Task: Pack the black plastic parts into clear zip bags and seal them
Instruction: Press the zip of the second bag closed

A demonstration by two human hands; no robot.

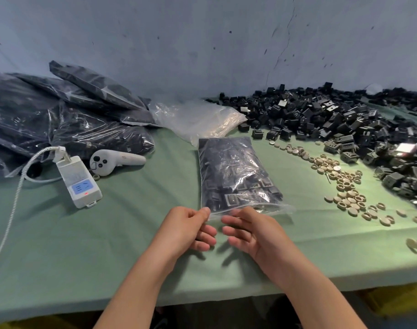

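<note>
Zip bag [238, 176] near edge: left grip [186, 227] pinches corner, right grip [252, 230] pinches beside.

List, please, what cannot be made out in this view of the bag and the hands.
Head view only.
zip bag seal: covered by the left hand and right hand; shut or open unclear.
right hand's grip: blurred.
loose black parts: cut off by the right edge.
packed bags: cut off by the left edge.
power strip print: too small.
</note>
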